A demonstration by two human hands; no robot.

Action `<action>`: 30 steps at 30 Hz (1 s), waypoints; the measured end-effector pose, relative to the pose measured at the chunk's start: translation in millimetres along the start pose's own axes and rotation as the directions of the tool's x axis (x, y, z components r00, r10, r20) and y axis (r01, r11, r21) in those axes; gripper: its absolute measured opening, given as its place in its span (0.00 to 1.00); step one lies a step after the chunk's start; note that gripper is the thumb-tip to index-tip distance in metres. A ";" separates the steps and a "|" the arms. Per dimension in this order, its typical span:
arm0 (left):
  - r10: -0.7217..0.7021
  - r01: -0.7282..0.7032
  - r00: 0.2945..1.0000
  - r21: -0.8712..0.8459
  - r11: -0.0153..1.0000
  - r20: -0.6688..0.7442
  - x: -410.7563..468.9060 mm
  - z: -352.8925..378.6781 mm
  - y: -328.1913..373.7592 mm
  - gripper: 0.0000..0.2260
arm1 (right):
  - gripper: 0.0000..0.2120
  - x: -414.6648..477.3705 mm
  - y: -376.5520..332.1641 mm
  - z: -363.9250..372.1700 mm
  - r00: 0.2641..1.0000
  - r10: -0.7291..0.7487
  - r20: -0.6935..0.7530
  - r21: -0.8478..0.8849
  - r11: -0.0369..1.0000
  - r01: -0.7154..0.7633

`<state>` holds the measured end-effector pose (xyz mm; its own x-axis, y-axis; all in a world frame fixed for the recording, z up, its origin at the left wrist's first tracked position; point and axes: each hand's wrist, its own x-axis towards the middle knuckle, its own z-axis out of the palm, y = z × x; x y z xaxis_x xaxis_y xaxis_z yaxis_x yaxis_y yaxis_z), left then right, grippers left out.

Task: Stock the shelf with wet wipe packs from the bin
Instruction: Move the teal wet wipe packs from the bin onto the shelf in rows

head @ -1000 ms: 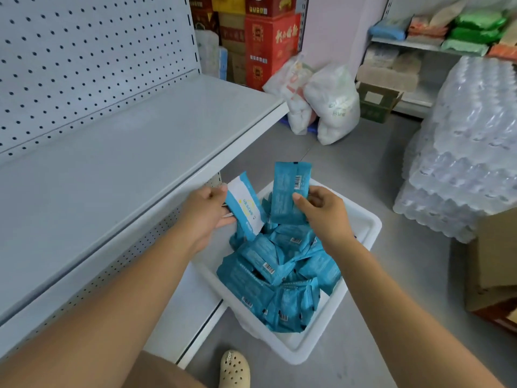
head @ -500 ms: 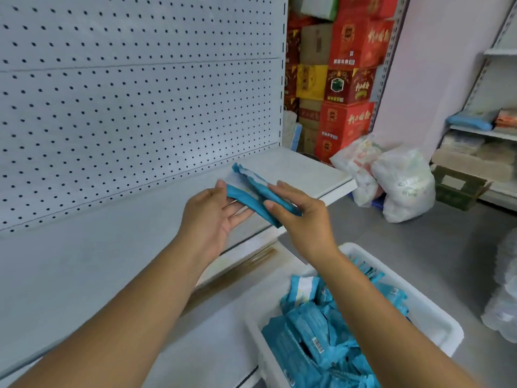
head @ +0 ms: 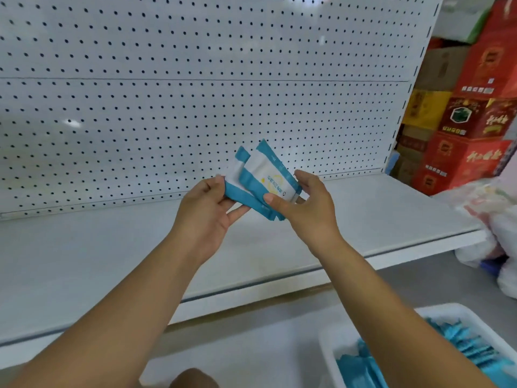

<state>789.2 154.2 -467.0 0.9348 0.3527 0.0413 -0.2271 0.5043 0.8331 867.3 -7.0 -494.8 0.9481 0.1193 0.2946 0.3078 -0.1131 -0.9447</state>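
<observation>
Two blue-and-white wet wipe packs overlap in my hands above the white shelf [head: 363, 219]. My left hand [head: 208, 208] grips the rear pack [head: 233, 170] by its lower left edge. My right hand [head: 305, 204] pinches the front pack [head: 265, 175], thumb on its face and fingers behind. Both packs tilt up toward the pegboard back wall [head: 195, 93]. The white bin [head: 324, 348] with several more blue packs [head: 361, 368] sits at the lower right, partly hidden by my right forearm.
A lower shelf [head: 251, 357] runs beneath the bin's left side. Stacked red and yellow cartons [head: 472, 135] stand to the right of the shelving. White plastic bags [head: 495, 219] lie on the floor beyond the shelf's right end.
Both hands lifted the two packs out of the bin and up over the shelf. The packs have turned from flat to face-up and now overlap, closer to the pegboard.
</observation>
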 end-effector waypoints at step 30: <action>0.184 -0.206 0.891 -0.009 0.979 -0.415 131.0 -240.6 67.9 0.08 | 0.16 89.8 29.7 289.0 0.902 0.288 0.321 0.429 0.805 -0.410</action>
<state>830.6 424.3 -537.8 0.6778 0.7342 -0.0392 -0.4171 0.4278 0.8019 938.6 285.5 -537.9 0.9187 0.3915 -0.0526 -0.1746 0.2830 -0.9431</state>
